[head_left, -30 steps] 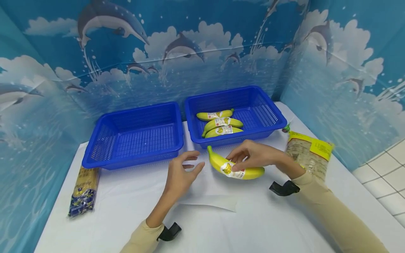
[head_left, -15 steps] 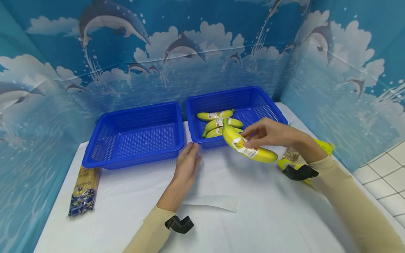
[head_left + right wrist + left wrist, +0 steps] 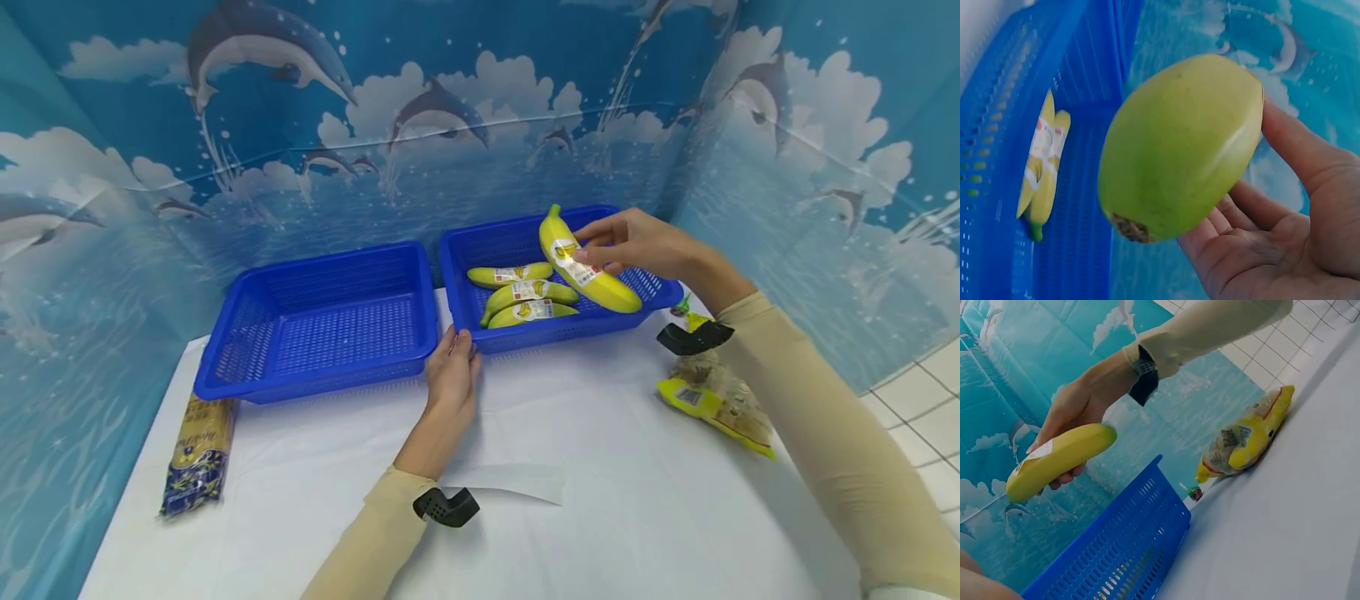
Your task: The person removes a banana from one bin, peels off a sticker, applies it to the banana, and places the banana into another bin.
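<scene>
My right hand (image 3: pixel 637 242) pinches a yellow banana (image 3: pixel 588 271) with a printed label around its middle. It holds this banana tilted above the right blue basket (image 3: pixel 555 337); in the right wrist view, the banana's greenish end (image 3: pixel 1179 150) faces the camera, between thumb and fingers. Several more labelled bananas (image 3: pixel 528 290) lie in the left part of that basket. My left hand (image 3: pixel 452 375) holds the basket's near left corner, its fingertips partly hidden there. Only a bit of the left hand (image 3: pixel 982 584) shows in the left wrist view, beside the basket wall (image 3: pixel 1122 544).
Left of it stands another blue basket (image 3: pixel 341 333) with nothing in it. A gold and blue packet (image 3: pixel 198 458) lies beneath its left front. A yellow and clear bag (image 3: pixel 720 400) sits at right, beside a small green and red item (image 3: pixel 681 307). A white strip (image 3: pixel 510 483) lies in front.
My right hand has lifted the banana from near the table, up and away, to above the right basket. My left hand has moved from beside the banana to the basket's near left corner.
</scene>
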The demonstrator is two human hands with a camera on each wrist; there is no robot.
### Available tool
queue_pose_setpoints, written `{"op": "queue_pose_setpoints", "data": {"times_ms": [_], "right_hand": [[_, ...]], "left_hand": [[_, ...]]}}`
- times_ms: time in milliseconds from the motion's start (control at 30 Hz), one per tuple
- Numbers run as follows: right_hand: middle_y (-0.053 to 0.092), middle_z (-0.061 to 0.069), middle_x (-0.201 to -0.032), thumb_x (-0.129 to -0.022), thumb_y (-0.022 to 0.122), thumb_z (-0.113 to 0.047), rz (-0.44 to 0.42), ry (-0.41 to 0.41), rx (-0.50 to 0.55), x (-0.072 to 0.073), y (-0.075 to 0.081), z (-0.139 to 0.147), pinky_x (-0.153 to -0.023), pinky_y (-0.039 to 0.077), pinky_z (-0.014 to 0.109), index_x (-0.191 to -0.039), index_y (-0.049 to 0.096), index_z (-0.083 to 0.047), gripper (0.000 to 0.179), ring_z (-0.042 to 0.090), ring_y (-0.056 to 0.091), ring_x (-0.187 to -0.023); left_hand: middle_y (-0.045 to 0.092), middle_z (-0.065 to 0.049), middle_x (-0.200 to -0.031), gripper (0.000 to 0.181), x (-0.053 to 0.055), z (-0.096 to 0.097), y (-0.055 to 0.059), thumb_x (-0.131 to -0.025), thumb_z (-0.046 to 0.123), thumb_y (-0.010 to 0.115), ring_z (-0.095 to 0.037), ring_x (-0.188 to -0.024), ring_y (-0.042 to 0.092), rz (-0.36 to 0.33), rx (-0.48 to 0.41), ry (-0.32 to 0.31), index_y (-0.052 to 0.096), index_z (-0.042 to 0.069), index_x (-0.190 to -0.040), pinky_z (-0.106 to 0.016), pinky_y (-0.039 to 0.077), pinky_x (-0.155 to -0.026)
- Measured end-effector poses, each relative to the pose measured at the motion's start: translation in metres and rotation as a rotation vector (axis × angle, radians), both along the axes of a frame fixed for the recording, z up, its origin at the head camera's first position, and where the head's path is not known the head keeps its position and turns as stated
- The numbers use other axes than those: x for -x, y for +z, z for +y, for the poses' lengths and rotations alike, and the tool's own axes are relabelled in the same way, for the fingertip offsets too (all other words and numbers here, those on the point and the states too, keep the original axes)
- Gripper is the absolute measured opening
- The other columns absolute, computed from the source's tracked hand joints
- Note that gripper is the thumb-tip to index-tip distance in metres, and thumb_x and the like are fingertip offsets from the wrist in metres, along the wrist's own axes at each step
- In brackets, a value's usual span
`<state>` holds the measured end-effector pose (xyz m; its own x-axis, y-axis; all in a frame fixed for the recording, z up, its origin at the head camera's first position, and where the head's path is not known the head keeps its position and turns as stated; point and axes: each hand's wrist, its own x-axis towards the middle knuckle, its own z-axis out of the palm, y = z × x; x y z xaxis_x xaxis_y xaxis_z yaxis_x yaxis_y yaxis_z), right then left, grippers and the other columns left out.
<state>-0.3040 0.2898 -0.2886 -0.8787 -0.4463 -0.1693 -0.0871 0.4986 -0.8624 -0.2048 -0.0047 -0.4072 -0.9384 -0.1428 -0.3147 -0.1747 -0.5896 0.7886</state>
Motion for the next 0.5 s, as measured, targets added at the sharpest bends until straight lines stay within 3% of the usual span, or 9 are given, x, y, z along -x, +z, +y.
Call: {"op": "queue_pose_setpoints", "data": {"times_ms": [167,333,500], "right_hand": [[0.075,-0.001,-0.12,-0.11,0.066,-0.029,-0.128,-0.071,0.121,0.033,-0.004,0.005,-0.085,0.063,0.028,-0.165,0.039,-0.002,0.067,0.012,0.073,-0.1],[0.075,-0.005,-0.112,-0.11,0.066,-0.027,-0.209,-0.129,0.165,0.057,-0.013,0.01,-0.075,0.061,0.023,-0.168,0.031,-0.001,0.073,0.007,0.071,-0.086],[0.073,-0.001,-0.115,-0.11,0.064,-0.028,-0.296,-0.142,0.214,0.078,-0.022,0.01,-0.082,0.064,0.028,-0.169,0.026,0.001,0.076,0.012,0.075,-0.092]], "left_hand": [[0.028,-0.025,-0.173,0.056,0.003,0.002,-0.003,-0.113,0.001,0.048,-0.033,-0.16,0.032,0.016,-0.003,0.027,0.029,-0.006,-0.166,-0.04,0.039,-0.125],[0.027,-0.024,-0.174,0.056,0.004,0.003,-0.004,-0.113,0.001,0.049,-0.032,-0.16,0.032,0.023,0.005,0.033,0.029,-0.007,-0.165,-0.039,0.04,-0.124],[0.032,-0.027,-0.171,0.054,0.005,0.004,-0.005,-0.113,-0.001,0.049,-0.033,-0.158,0.035,0.035,0.001,0.074,0.031,-0.011,-0.163,-0.041,0.04,-0.123]]}}
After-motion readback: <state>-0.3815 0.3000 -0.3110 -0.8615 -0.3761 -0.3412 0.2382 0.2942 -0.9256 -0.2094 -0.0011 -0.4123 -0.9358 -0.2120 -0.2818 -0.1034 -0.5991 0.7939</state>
